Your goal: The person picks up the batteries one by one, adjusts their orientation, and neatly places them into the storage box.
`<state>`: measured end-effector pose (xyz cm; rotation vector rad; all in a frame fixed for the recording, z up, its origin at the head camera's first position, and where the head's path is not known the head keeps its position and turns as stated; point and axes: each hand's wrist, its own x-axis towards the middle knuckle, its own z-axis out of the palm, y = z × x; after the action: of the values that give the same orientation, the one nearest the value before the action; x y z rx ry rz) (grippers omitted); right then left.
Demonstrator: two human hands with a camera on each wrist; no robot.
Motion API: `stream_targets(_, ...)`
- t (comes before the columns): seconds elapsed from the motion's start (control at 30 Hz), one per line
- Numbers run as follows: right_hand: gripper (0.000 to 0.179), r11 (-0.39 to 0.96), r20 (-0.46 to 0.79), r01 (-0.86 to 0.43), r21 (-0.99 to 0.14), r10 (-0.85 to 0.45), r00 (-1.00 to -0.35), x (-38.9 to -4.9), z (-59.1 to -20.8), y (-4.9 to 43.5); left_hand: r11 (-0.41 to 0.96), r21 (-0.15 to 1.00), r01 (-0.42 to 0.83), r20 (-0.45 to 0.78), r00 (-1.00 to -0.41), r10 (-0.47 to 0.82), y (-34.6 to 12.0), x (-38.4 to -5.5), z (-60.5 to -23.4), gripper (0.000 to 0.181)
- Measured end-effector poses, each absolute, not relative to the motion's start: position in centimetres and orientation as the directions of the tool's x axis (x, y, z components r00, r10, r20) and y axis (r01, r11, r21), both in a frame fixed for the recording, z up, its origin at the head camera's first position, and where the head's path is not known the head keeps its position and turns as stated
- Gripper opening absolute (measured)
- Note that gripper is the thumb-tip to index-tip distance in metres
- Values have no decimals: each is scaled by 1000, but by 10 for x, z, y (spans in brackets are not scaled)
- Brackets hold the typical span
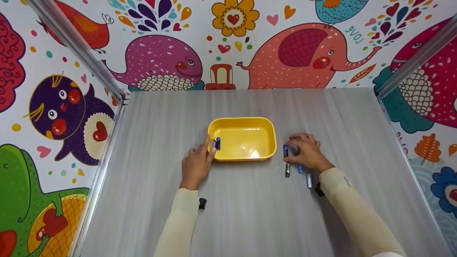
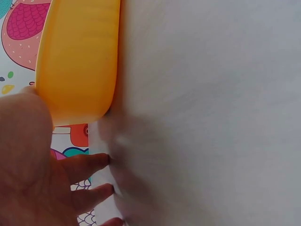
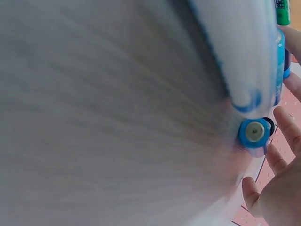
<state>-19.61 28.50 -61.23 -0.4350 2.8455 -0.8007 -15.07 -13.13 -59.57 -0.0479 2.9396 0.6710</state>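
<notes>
A yellow tray (image 1: 246, 158) stands mid-table, with two small blue-and-dark batteries (image 1: 218, 144) inside by its left wall. My left hand (image 1: 197, 166) holds the tray's left rim, thumb over the edge. In the left wrist view, other fingers of this hand (image 2: 28, 165) reach down to the table. To the right of the tray, my right hand (image 1: 306, 151) pinches a dark battery with a blue end (image 1: 285, 150) between thumb and index finger. Near it lie a dark battery (image 1: 287, 170), a blue battery (image 1: 300, 168) and a silvery battery (image 1: 309, 180). A blue-rimmed battery end (image 3: 254, 132) shows in the right wrist view.
The grey table (image 1: 246, 210) meets a wall printed with cartoon animals (image 1: 228, 53) at the back. Metal frame rails (image 1: 100, 164) run along the sides. A whitish battery (image 3: 235, 52) looms blurred close to the right wrist camera.
</notes>
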Motion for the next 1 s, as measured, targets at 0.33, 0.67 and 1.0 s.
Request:
stream_targets(0.33, 51, 812, -71, -210, -545, -294, -953, -199, -607, 286, 897, 436, -73, -142, -990, -11, -131, -151, -597, 62)
stream_targets(0.67, 50, 778, -24, -176, -603, -238, -971, -202, -589, 275, 899, 434, -66, -132, -991, -9, -132, -151, -597, 61)
stream_targets(1.0, 53, 735, 20, -168, -657, -206, -978, -207, -561, 254, 894, 441, -81, -156, -988, -12, -131, -151, -594, 62)
